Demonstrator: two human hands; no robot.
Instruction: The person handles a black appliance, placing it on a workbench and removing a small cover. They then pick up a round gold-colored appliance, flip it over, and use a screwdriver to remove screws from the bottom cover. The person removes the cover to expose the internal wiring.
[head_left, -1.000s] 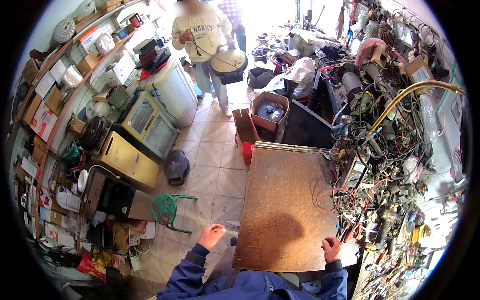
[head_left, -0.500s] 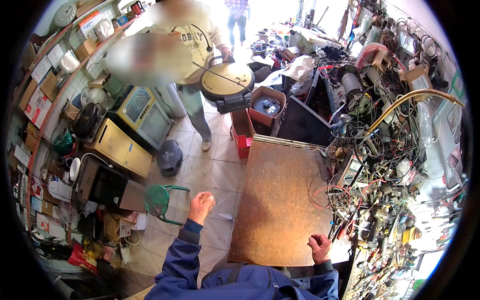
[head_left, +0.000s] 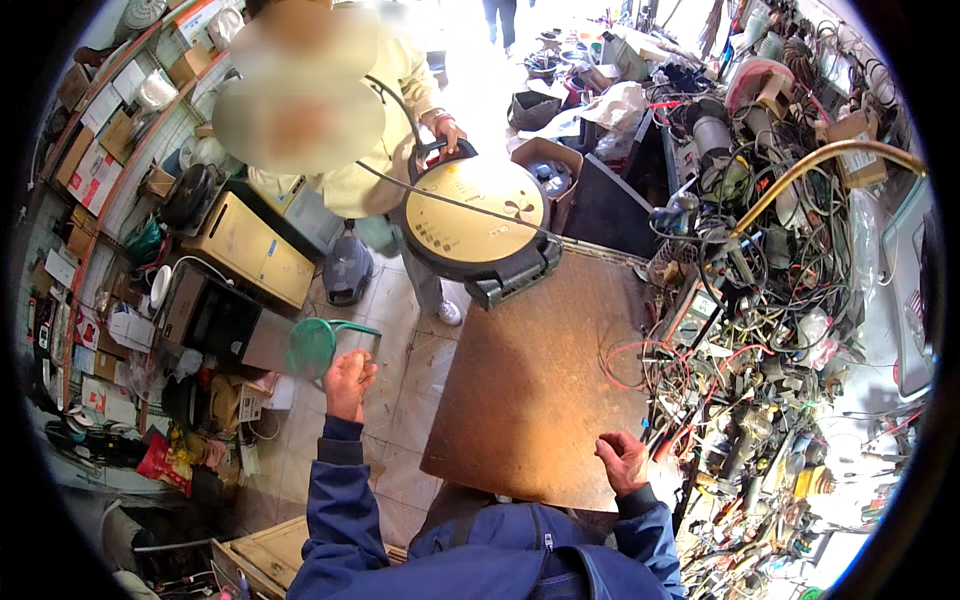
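My left hand (head_left: 349, 385) is raised over the floor beside the green round stool (head_left: 311, 347); its fingers are curled, with nothing seen in them. My right hand (head_left: 623, 463) hovers at the near right corner of the brown wooden table (head_left: 540, 380), fingers curled and seemingly bare. Across the table's far left corner, another person in a cream top (head_left: 400, 75) holds a round electric griddle (head_left: 478, 207) by its black handle. Its gold lid faces up, and a black cord runs across it. Neither of my hands touches the griddle.
On the right, a workbench (head_left: 750, 400) is heaped with tangled wires, tools and parts, under a curved brass-coloured pipe (head_left: 830, 155). Shelves of boxes (head_left: 95, 175) line the left, above a yellow cabinet (head_left: 250, 245). A dark appliance (head_left: 347, 268) stands on the floor.
The other person has stepped closer, bringing the griddle nearer to the table's far left corner. My left hand has moved left, towards the stool. My view has shifted; the right hand stays near the table's corner.
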